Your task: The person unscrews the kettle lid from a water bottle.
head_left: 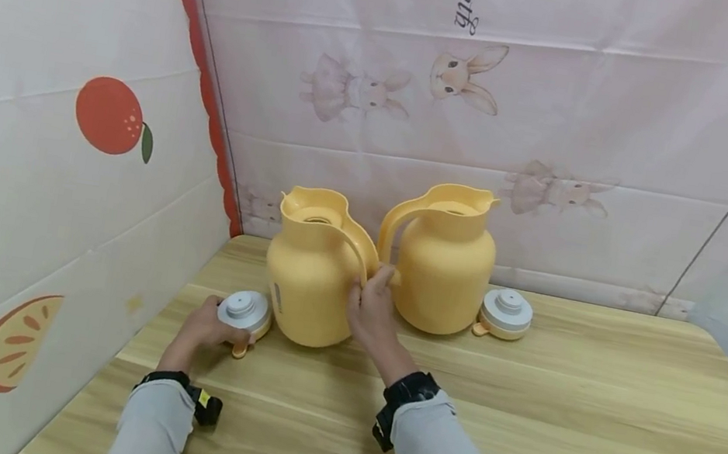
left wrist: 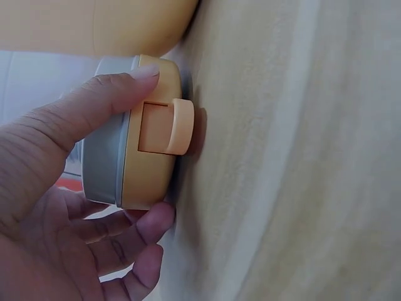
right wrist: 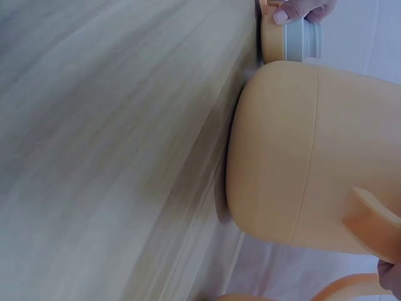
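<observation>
My left hand [head_left: 203,326] grips a grey and yellow jug lid [head_left: 244,306] on the table's left side. In the left wrist view its thumb lies across the lid's yellow rim [left wrist: 153,179], beside a small tab [left wrist: 182,127], with the fingers curled beneath. The lid is upside down, grey plug upward. Just right of it stands a yellow jug [head_left: 313,286], upright, its mouth uncovered. Its handle [head_left: 361,246] is held by my right hand [head_left: 373,315]. In the right wrist view, the jug's body [right wrist: 282,150] fills the middle, base at the table.
A second yellow jug [head_left: 445,274], also without a lid, stands close behind to the right. Another upturned lid [head_left: 507,311] lies beside it. Printed cloth walls [head_left: 380,119] rise behind and on the left of the wooden table [head_left: 590,418].
</observation>
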Tool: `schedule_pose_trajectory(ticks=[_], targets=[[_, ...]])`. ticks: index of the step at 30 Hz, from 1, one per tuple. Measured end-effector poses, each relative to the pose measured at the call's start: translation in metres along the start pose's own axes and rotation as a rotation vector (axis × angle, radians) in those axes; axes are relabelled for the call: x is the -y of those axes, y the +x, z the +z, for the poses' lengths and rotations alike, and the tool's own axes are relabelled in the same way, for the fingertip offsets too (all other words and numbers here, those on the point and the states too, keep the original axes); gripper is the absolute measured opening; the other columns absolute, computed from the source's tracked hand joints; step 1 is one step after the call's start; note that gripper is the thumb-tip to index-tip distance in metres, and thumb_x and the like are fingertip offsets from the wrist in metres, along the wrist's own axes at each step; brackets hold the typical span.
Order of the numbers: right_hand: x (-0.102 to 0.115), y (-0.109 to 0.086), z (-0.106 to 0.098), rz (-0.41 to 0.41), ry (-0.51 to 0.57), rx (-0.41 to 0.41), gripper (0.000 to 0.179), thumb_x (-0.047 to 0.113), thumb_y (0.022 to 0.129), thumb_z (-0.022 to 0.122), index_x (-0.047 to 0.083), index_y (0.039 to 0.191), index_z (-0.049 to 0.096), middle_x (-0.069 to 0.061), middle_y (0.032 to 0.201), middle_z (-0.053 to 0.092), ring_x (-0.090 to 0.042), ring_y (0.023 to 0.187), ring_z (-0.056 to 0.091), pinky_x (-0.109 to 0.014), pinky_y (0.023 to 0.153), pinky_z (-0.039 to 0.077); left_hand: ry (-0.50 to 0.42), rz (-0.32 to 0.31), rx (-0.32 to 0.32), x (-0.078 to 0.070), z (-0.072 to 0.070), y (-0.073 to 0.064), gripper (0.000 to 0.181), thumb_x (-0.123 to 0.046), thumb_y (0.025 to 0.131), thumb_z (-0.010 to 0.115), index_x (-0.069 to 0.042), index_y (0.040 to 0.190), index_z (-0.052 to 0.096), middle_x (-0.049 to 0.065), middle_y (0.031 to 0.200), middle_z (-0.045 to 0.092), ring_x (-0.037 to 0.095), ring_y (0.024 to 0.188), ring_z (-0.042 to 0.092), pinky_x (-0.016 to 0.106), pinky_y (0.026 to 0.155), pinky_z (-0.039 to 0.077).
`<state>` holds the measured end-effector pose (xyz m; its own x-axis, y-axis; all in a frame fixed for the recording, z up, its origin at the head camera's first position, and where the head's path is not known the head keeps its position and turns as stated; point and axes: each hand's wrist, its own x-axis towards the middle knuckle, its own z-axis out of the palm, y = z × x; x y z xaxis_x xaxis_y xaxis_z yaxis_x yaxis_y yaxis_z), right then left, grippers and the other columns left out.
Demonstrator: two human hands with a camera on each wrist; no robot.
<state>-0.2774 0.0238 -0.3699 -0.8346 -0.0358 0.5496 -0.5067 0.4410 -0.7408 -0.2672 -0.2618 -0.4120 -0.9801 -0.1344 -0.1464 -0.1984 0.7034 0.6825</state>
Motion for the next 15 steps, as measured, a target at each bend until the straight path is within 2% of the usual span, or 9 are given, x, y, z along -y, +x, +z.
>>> schedule_pose_trajectory(ticks=[3,6,9,11,15], targets=[[0.001,0.005,0.005,-0.003,-0.037,0.000,0.022,0.006,0.095,0.044,-0.004,0.107,0.028,-0.016,0.073,0.049,-0.026,0.060,0.049,-0.036,0.053,0.043,-0.010,-0.005,-0.001,0.001,-0.001,0.003,0.090,-0.025,0.060,0.085,0.008,0.126,0.034,0.027,0.122,0.045,0.040,0.110,0.043,0.052,0.095,0.032],[0.001,0.010,0.013,-0.024,-0.042,-0.014,0.023,0.003,0.094,0.046,-0.006,0.107,0.029,-0.020,0.081,0.050,-0.030,0.066,0.052,-0.038,0.058,0.045,-0.017,-0.027,0.003,0.001,-0.004,0.005,0.088,-0.025,0.061,0.084,0.006,0.127,0.034,0.025,0.123,0.045,0.038,0.111,0.043,0.052,0.096,0.031],[0.001,0.016,0.020,-0.055,-0.023,-0.040,0.025,-0.001,0.092,0.047,-0.008,0.108,0.029,-0.025,0.091,0.050,-0.035,0.079,0.054,-0.042,0.068,0.046,-0.025,-0.044,0.003,0.000,-0.006,0.008,0.088,-0.025,0.062,0.083,0.004,0.129,0.034,0.024,0.124,0.045,0.036,0.111,0.042,0.051,0.097,0.031],[0.001,0.019,0.023,-0.065,-0.029,-0.057,0.025,-0.001,0.091,0.048,-0.007,0.107,0.030,-0.026,0.091,0.050,-0.037,0.081,0.055,-0.043,0.070,0.047,-0.029,-0.047,-0.001,-0.002,-0.007,0.010,0.089,-0.025,0.062,0.083,0.004,0.130,0.033,0.023,0.125,0.045,0.036,0.111,0.042,0.050,0.097,0.031],[0.002,0.022,0.028,-0.040,-0.027,-0.056,0.025,-0.001,0.091,0.049,-0.005,0.106,0.028,-0.025,0.092,0.051,-0.036,0.084,0.056,-0.043,0.072,0.047,-0.021,-0.048,-0.011,-0.001,-0.008,0.012,0.092,-0.026,0.062,0.083,0.005,0.132,0.033,0.024,0.125,0.045,0.037,0.110,0.042,0.050,0.096,0.032]])
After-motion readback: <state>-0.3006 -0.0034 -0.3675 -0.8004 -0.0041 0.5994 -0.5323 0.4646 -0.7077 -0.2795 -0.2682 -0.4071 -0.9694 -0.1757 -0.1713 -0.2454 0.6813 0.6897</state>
